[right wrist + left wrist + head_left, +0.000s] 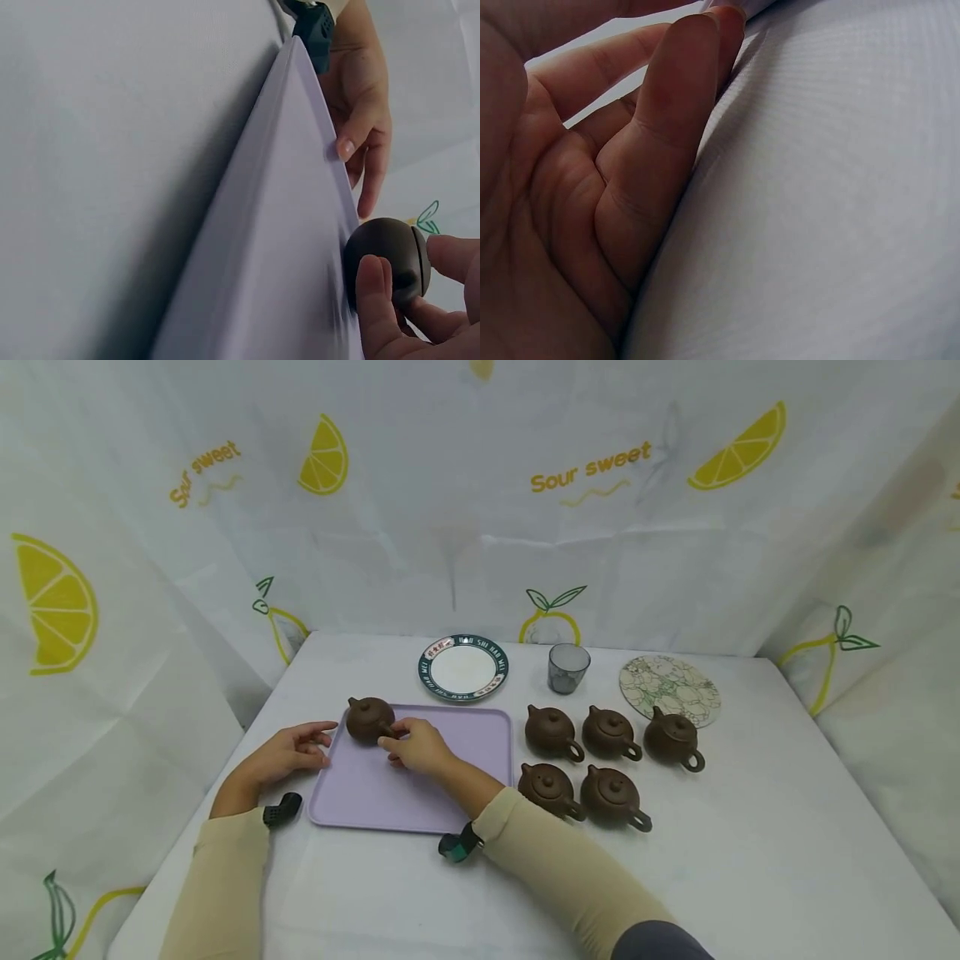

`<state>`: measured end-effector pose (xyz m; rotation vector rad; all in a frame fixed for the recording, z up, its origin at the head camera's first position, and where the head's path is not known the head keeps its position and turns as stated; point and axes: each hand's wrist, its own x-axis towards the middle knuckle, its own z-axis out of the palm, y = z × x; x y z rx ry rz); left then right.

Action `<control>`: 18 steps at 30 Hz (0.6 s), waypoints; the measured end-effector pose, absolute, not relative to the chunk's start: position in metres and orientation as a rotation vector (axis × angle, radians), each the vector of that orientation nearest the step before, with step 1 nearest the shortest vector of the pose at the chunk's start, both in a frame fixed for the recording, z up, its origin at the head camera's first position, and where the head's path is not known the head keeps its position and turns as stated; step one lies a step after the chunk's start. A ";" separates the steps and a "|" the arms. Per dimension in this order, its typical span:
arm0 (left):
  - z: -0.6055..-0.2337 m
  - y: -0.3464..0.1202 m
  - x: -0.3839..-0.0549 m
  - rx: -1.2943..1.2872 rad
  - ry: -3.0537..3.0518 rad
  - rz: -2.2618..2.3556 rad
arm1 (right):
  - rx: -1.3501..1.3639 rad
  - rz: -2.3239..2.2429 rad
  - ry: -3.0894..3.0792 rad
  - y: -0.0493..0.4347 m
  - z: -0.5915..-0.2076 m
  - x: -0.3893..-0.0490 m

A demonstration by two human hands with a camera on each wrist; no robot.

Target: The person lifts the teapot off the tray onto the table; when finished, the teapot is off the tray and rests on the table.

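Note:
A small brown teapot (pixel 368 720) sits at the far left corner of the lilac tray (pixel 420 777). My right hand (pixel 420 747) pinches it at the handle side, thumb and fingers around the handle. The right wrist view shows the same teapot (pixel 386 259) low over the tray surface, its handle mostly hidden by the fingers. My left hand (pixel 288 752) rests beside the tray's left edge, fingers loosely bent. In the left wrist view its fingertips (pixel 682 60) reach the tray's edge, and the hand holds nothing.
Right of the tray stand several more brown teapots (pixel 610 732) in two rows, the nearest close to the tray's rim. Behind are a green-rimmed plate (pixel 459 670), a grey glass (pixel 567 670) and a round patterned mat (pixel 667 685). A printed curtain (pixel 450 527) hangs behind the table.

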<state>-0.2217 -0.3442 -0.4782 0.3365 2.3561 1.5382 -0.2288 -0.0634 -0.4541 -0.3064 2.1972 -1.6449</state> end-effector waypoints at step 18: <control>-0.479 -0.344 -0.222 0.331 2.351 1.543 | -0.177 -1.858 2.011 -0.045 -0.463 -0.213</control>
